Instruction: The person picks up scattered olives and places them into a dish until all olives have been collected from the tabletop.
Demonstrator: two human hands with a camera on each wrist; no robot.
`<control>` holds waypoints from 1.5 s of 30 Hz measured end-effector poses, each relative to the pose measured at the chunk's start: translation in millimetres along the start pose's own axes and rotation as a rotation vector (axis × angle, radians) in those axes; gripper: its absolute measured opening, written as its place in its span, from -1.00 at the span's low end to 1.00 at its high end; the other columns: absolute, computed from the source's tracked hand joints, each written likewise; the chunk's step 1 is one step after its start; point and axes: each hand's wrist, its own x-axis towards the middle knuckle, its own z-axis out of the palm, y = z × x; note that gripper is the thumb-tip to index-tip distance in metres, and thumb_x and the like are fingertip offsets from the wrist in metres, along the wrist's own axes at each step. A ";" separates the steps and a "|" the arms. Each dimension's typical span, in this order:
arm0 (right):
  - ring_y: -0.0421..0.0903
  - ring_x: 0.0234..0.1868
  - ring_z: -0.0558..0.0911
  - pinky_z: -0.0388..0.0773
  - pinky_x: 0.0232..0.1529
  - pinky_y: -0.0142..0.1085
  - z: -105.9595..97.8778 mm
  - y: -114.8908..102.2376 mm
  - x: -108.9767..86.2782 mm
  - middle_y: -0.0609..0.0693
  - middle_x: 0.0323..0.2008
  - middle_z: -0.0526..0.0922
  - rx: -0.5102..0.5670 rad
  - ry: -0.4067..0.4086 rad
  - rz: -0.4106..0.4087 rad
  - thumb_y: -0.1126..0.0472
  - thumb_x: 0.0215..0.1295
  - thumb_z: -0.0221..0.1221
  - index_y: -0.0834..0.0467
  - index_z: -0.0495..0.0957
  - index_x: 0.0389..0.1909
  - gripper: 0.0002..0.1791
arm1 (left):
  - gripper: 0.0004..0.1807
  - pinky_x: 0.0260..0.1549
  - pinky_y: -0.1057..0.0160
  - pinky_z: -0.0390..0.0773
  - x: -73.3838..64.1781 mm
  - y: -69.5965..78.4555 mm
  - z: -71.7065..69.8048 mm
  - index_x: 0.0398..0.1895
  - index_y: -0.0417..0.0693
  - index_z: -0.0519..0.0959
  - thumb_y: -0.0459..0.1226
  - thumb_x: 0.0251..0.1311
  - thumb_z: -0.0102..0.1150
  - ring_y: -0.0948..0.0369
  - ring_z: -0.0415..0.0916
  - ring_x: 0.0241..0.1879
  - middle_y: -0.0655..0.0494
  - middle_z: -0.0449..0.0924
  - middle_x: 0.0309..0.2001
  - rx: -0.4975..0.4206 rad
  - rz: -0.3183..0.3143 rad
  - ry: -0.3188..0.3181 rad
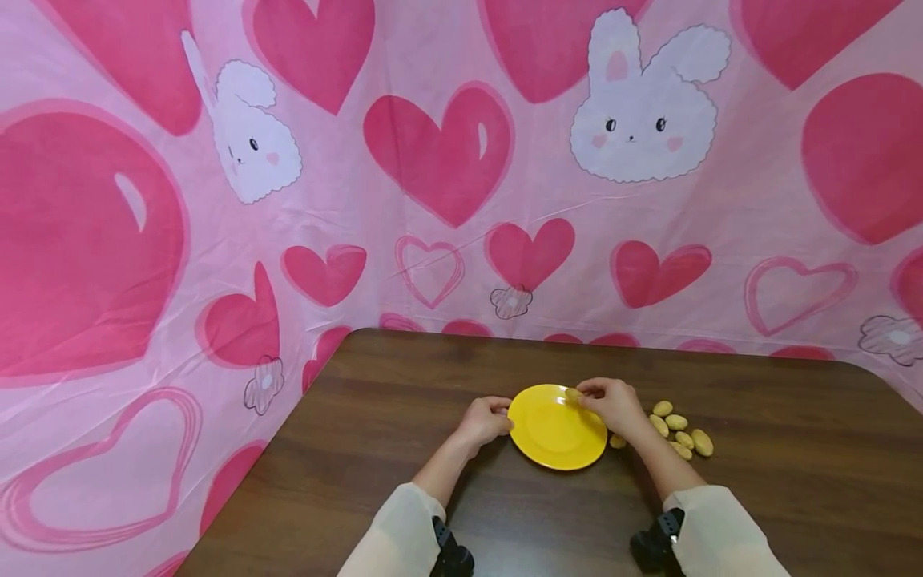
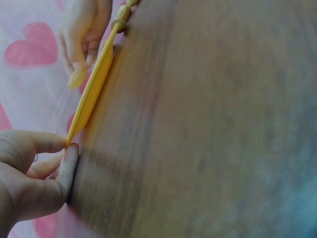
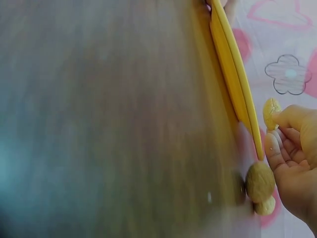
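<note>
A round yellow plate [image 1: 554,431] is on the brown table. My left hand [image 1: 485,421] pinches its left rim, with the thumb on one face and fingers on the other in the left wrist view. Over the plate's far right part, my right hand [image 1: 611,403] holds a small yellow potato [image 3: 271,113] between thumb and fingertips. That potato is apart from the plate in both wrist views. No other potato shows on the plate. Several loose potatoes [image 1: 676,422] lie to the right of the plate, partly behind my right forearm; one potato [image 1: 617,441] is close to its rim.
The brown wooden table [image 1: 404,385] has rounded far corners. Behind it and at the left hangs a pink cloth [image 1: 447,280] with hearts and rabbits. Black wrist cameras [image 1: 451,553] sit on both cream sleeves [image 1: 397,533].
</note>
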 end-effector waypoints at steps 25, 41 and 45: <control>-0.10 -0.41 0.50 0.55 -0.28 -0.26 31.0 -20.1 10.2 -0.01 -0.45 0.61 -0.033 -0.066 0.009 0.35 0.11 0.28 0.29 0.66 -0.27 -0.85 | -0.56 -0.30 0.26 0.61 -0.2 1.7 2.3 0.04 -0.37 0.53 -0.58 0.00 0.18 0.21 0.47 -0.37 0.03 0.49 -0.33 0.030 -0.035 -0.003; -0.10 -0.38 0.54 0.57 -0.26 -0.27 30.7 -19.3 8.5 0.02 -0.40 0.64 0.009 -0.056 0.019 0.37 0.10 0.28 0.32 0.65 -0.24 -0.82 | -0.57 -0.30 0.26 0.61 -0.2 1.2 1.8 0.02 -0.38 0.53 -0.59 -0.01 0.18 0.21 0.46 -0.37 0.01 0.48 -0.33 0.022 -0.027 0.009; -0.08 -0.38 0.55 0.58 -0.27 -0.25 24.6 -20.9 5.8 0.04 -0.40 0.64 0.026 -0.054 0.028 0.37 0.11 0.28 0.34 0.64 -0.23 -0.81 | -0.57 -0.31 0.26 0.60 -0.3 1.1 0.5 0.02 -0.38 0.53 -0.59 -0.02 0.18 0.21 0.45 -0.38 0.02 0.48 -0.34 0.019 -0.028 0.010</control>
